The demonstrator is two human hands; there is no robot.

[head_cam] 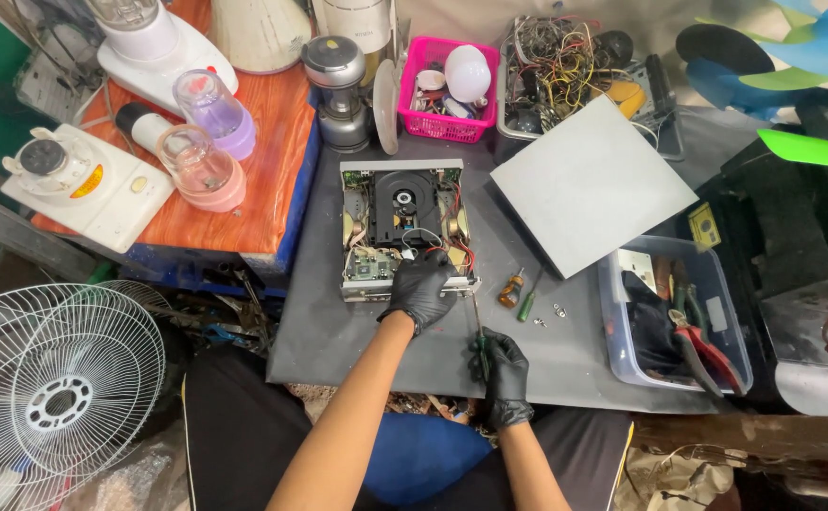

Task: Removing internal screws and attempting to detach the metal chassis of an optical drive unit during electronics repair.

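Left hand: black-gloved left hand (421,287) lies on the near edge of the opened disc player (404,227), fingers curled down onto its front rim beside the green circuit board (373,265) — pressing on the case, not wrapped round anything.
Right hand: gloved right hand (504,369) is closed around the handle of a green screwdriver (479,331), low on the near side of the mat.
Player: sits mid-table on the grey mat (338,322), lid off, round disc tray at the far half, red and black wires along its right side.
Key relation: the player lies far and left of the tool grip; the screwdriver's long axis runs near-to-far, its tip up close to the player's near right corner, just right of the left hand.
Nearer hand: the left is already on the case, the right stands back with the tool.
Loose bits: an amber-handled screwdriver (512,287) and small screws (559,308) lie right of the player.
Cover: grey metal panel (592,185) lies tilted, far right.
Bins: pink basket (447,90) far centre; clear tub (679,317) with red-handled pliers at right.
Labels: a small yellow square sticker (704,225) right of the panel; an orange oval mark on the white appliance base (87,185) far left.
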